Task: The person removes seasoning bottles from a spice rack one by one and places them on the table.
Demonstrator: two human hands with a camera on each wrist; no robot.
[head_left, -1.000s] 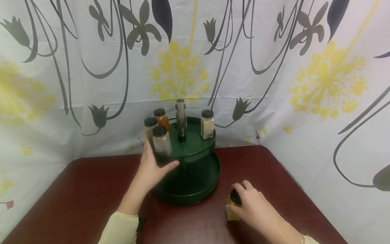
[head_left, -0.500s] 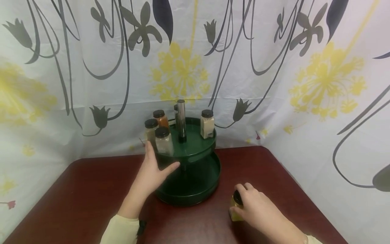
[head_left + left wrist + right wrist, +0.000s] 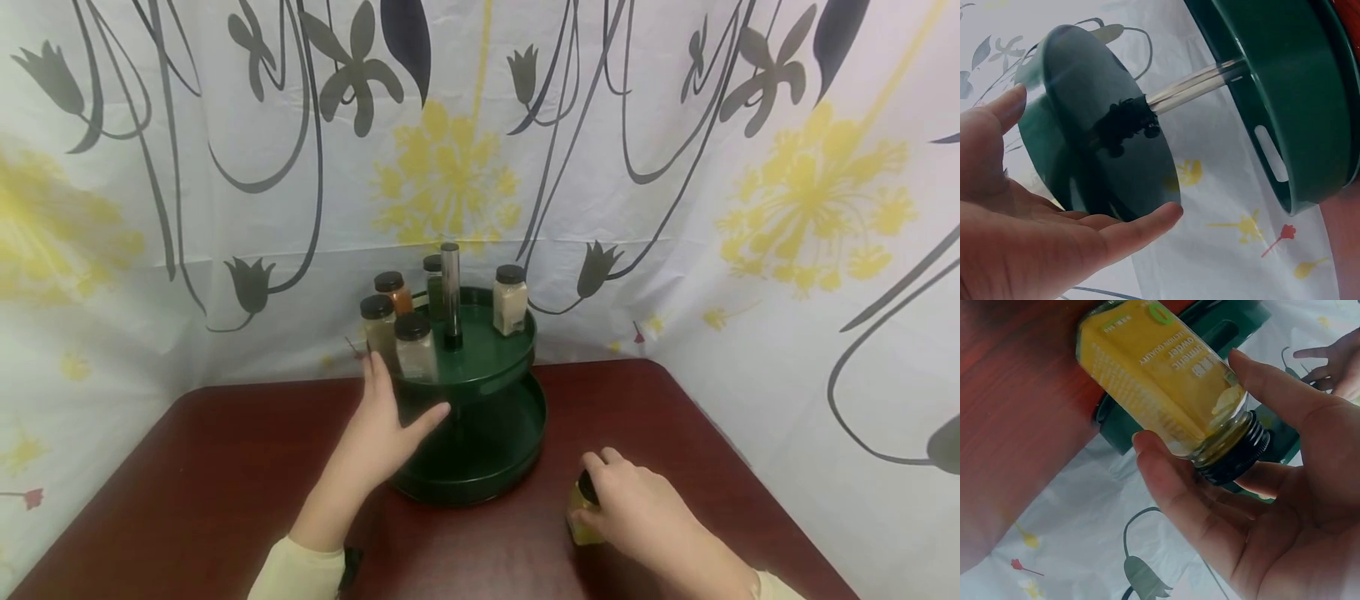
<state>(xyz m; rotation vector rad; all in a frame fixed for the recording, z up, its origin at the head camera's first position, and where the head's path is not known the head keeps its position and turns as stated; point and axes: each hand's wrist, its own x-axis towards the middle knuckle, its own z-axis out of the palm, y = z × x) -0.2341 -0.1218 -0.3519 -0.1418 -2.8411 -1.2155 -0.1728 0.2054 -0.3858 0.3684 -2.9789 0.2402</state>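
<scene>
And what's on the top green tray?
A shiny post and five black-lidded jars: a cream jar, orange jar, green jar, brownish jar and whitish jar. The post partly covers the green jar; the whitish jar hides whatever's behind it.

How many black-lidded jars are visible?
6: yellow jar in the right hand; on the upper tray, brownish jar, pale jar, orange jar at left, green jar behind pole, beige jar at right. Others may be hidden.
</scene>
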